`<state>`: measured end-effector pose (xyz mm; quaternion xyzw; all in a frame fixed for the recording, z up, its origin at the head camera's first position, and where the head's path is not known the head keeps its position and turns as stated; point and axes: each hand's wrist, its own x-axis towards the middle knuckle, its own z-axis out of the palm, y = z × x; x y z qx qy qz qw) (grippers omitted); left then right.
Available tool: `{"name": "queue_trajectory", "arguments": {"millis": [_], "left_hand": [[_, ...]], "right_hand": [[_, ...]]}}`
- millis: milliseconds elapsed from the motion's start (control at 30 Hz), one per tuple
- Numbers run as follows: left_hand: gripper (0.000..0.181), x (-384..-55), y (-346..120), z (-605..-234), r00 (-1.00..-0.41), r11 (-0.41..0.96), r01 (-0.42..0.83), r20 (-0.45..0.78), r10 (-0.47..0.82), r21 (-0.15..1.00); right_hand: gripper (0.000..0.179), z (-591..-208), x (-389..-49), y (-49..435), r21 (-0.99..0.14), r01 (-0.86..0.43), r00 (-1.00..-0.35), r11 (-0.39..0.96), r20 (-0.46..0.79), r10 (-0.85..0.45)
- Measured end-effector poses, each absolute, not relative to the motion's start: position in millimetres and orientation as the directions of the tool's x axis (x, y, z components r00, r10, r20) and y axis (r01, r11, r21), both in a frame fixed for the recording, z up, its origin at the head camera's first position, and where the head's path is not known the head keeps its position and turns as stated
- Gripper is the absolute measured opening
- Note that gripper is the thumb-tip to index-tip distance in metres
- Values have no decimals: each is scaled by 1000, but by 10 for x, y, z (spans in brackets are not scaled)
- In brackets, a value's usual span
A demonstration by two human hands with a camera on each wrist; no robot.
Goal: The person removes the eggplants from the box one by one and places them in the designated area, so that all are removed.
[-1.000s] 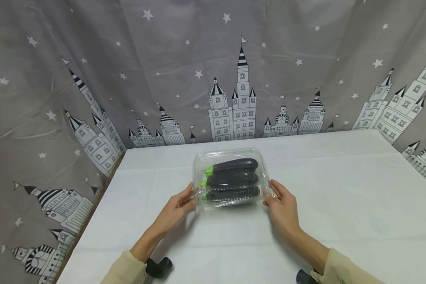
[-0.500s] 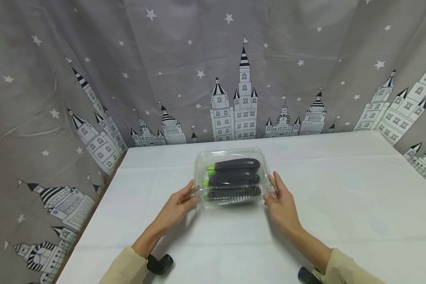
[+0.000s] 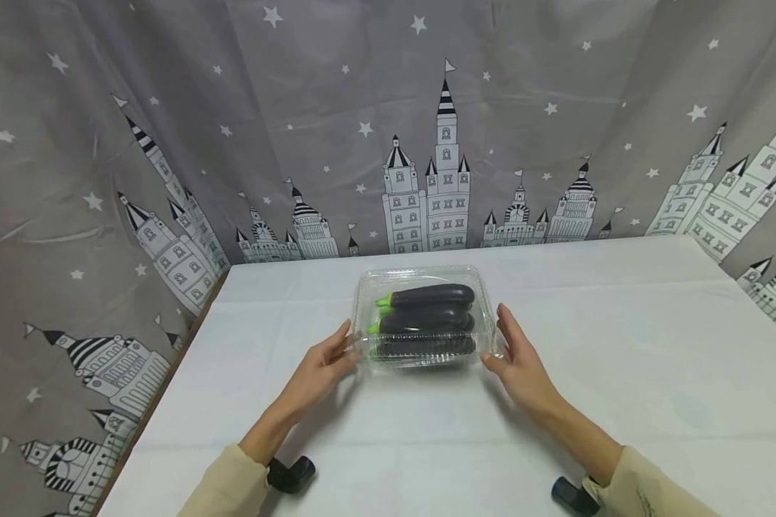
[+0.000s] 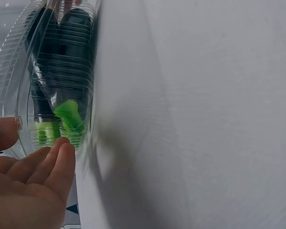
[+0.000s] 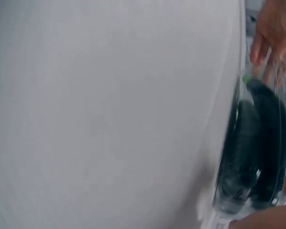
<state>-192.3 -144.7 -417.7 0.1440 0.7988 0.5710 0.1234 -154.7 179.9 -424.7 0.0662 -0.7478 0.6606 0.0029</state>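
In the head view a clear plastic clamshell box [image 3: 370,283] sits near the middle of the white table. Through it show several dark eggplants [image 3: 425,320] with green stems. My left hand [image 3: 320,370] is at its near left corner. The left wrist view has the thumb [image 4: 2,134] against the box's rim and the fingers [image 4: 61,167] touching the side below, by the green stems. My right hand [image 3: 524,377] stands at the near right corner, fingers nearly straight and apart from the wall, the thumb at the corner. Whether that thumb touches is hard to tell.
A white cloth covers the table [image 3: 621,345]. Behind it and along the left hangs a grey curtain [image 3: 524,43] printed with castles and stars. Black devices are on both wrists, the left one [image 3: 291,475] and the right one [image 3: 574,497].
The right hand's fingers have straightened and moved off the box's side. The left hand stays at the left corner. The box has hardly moved.
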Motion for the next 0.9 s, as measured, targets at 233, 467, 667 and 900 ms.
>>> {"name": "queue_trajectory", "arguments": {"millis": [233,467,667,900], "left_hand": [[68,-1942,-1445,-4217,-925,285,103,-13,379,953],[73,-1938,-1436,-4228,-934,325,72,-51,355,943],[72,-1962,-1418,-4205,-933,379,91,-54,355,921],[74,-1959,-1421,-4171,-930,396,75,-79,358,915]], "right_hand": [[85,-4310,-1597,1878,-994,-88,-978,69,74,-193],[76,-4296,-1580,1827,-994,-80,-981,73,66,-180],[71,-4259,-1574,1797,-992,-79,-984,101,61,-165],[67,-4262,-1575,1778,-984,-89,-989,155,69,-131]]}}
